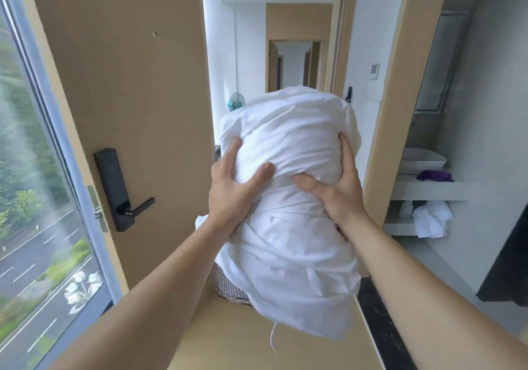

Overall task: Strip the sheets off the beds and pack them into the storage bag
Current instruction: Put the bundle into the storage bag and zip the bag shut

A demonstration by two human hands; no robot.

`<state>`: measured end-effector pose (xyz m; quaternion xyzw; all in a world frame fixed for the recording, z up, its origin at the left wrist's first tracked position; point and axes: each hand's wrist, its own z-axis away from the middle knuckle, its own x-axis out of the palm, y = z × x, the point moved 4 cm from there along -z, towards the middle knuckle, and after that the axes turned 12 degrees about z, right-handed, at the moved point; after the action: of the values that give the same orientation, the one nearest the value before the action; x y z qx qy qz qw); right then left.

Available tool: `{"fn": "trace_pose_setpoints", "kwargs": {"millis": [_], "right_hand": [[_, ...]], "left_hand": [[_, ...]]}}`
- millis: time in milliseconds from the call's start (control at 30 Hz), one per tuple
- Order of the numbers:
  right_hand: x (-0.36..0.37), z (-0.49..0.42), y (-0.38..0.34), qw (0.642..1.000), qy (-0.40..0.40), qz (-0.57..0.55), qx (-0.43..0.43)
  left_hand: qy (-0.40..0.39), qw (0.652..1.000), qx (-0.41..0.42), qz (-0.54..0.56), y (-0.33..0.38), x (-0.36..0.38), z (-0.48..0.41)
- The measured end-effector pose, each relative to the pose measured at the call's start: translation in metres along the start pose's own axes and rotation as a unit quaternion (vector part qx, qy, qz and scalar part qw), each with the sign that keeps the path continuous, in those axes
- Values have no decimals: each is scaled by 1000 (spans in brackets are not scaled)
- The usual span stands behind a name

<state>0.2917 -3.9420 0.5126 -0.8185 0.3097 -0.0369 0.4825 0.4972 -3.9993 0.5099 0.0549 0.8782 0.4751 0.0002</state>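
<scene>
Both hands, the left hand (234, 181) and right hand (337, 187), squeeze the white sheet bundle (288, 204). It stands tall in the middle of the frame. The checked bag (225, 287) peeks out just below it.

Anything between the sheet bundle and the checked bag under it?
Nothing visible. The left hand and right hand grip the sheet bundle directly, and it hangs just over the checked bag, which peeks out beneath it. The bundle hides the bag's opening, so whether that is clear cannot be told.
</scene>
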Motion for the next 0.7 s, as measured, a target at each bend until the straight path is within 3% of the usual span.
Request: {"fn": "trace_pose_setpoints", "kwargs": {"millis": [100, 367, 700], "right_hand": [[4, -48, 39, 1000, 15, 1, 17], [31, -193, 147, 1000, -3, 1, 14], [112, -340, 245, 999, -33, -1, 27]], "left_hand": [[-32, 999, 7, 12, -38, 28, -51], [-17, 1000, -7, 9, -146, 92, -172], [35, 998, -37, -35, -261, 102, -311]]}}
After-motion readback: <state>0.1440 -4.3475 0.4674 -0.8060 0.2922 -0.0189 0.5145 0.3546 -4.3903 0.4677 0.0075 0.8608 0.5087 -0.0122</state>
